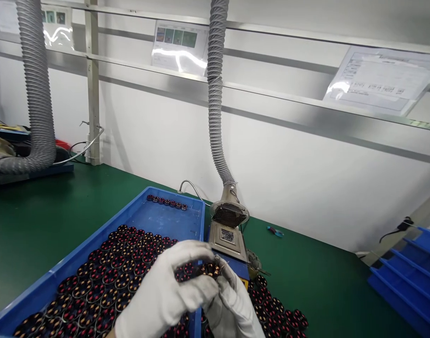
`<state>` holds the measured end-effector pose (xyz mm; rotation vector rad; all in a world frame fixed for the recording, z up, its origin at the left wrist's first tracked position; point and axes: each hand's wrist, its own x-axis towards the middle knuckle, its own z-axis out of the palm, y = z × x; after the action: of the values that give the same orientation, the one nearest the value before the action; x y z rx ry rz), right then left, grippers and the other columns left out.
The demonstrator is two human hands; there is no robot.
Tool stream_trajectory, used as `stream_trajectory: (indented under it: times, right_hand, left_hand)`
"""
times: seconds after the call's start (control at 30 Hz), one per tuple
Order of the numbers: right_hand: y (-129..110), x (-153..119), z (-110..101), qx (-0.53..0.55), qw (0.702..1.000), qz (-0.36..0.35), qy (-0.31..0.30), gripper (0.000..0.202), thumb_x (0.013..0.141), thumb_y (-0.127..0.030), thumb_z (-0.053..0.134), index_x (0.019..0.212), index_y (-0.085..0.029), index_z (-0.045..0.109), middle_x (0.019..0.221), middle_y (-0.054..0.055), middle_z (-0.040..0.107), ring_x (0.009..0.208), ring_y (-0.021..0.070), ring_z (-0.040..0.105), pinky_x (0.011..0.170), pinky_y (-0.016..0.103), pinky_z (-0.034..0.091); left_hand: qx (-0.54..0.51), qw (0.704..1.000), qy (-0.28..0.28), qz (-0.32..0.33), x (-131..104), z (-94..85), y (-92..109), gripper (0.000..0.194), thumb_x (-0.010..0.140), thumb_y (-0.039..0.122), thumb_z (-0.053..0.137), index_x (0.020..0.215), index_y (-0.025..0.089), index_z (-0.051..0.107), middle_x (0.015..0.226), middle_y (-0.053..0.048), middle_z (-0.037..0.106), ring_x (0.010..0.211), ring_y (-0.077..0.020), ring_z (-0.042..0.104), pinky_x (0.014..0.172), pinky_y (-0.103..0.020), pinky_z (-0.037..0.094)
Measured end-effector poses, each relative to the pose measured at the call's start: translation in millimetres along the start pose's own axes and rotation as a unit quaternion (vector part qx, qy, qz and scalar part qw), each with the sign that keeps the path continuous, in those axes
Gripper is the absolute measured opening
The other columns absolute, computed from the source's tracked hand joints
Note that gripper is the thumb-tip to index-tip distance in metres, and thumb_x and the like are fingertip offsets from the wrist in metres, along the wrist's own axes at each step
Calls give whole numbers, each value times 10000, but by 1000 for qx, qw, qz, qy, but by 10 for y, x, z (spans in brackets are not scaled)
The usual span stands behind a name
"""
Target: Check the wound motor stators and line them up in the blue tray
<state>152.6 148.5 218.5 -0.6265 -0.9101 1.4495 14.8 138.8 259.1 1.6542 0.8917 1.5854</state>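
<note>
Both of my hands wear white gloves and meet in front of me, over the right edge of a blue tray (158, 220). A small round motor stator (210, 269) with copper-coloured windings sits between their fingertips. My left hand (175, 281) curves thumb and fingers around its left side. From the right, my right hand (232, 295) pinches it, though its fingertips are partly hidden. Rows of similar stators (109, 277), with red or copper-coloured windings, fill the near part of the tray. A short row of stators (167, 202) stands at the tray's far end.
Behind my hands is a solder pot (229, 239) with a square metal top, under a ducted fume hood (230, 213). More stators (276, 307) lie heaped on the green table (316, 267) at right. Cutters (275, 231) lie farther back. Blue stacked trays (408, 267) stand far right.
</note>
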Motion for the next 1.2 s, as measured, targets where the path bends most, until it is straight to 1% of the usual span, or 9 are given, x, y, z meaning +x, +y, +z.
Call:
stream_trajectory:
  times: [0.17,0.33,0.5,0.63,0.73,0.87,1.0,1.13,1.2]
  right_hand:
    - [-32,-21,-25,7,999,23,-26,234,614,-235,789,837,-229,717,899,51,729,882,205,663,864,344,492]
    - [-147,-146,-8,51,992,92,-63,248,748,-425,648,938,-274,696,899,30,735,795,187,681,803,399,523]
    - [-231,-188,65,156,972,153,-87,272,661,-440,733,864,-260,712,966,2,725,959,145,640,869,282,485]
    - [-148,-164,31,98,987,113,-61,265,670,-462,714,848,-266,704,965,19,722,955,184,641,861,342,493]
    - [-65,-117,-29,66,992,98,-49,235,673,-415,717,851,-263,703,930,35,730,908,236,654,806,424,512]
    - [-60,-48,-73,70,991,108,-47,132,679,-355,727,762,-253,717,803,14,746,842,209,673,826,397,506]
    - [-151,-98,-23,105,983,135,-62,272,590,-383,792,813,-239,731,847,42,750,848,227,680,826,398,513]
    - [-194,-178,13,131,981,135,-47,324,641,-371,762,944,-270,713,969,46,734,860,225,679,827,403,521]
    - [-175,-175,-16,101,989,108,-29,316,614,-357,781,915,-283,717,1010,40,723,925,238,661,872,417,500]
  left_hand:
    - [-11,995,23,100,18,46,-38,115,710,248,615,634,244,701,670,-9,699,704,-208,651,898,-388,492]
    - [5,996,86,33,-25,-56,-62,124,778,219,596,771,273,707,893,-3,711,896,-187,651,892,-300,504]
    - [120,986,-46,109,-45,-8,-28,513,565,103,740,1029,302,649,1107,-34,649,1010,-224,606,896,-352,507]
    - [86,982,-52,157,-19,41,-65,425,596,148,774,982,294,674,1052,-38,676,977,-200,617,877,-309,510]
    - [-15,994,-37,104,8,57,-97,252,644,170,724,866,290,720,975,-28,703,923,-194,639,851,-274,512]
    - [-167,986,0,13,30,87,-103,117,658,163,647,649,249,725,735,-10,722,749,-183,667,772,-241,532]
    - [-192,978,73,-33,31,38,-37,142,732,193,579,687,220,711,815,-26,723,774,-179,665,723,-225,532]
    - [-130,977,-34,-165,36,-15,77,153,621,155,631,741,198,717,956,-51,690,821,-213,644,659,-230,514]
    - [-129,971,-87,-184,32,4,105,144,611,142,600,683,194,713,935,-50,680,846,-209,627,657,-217,491]
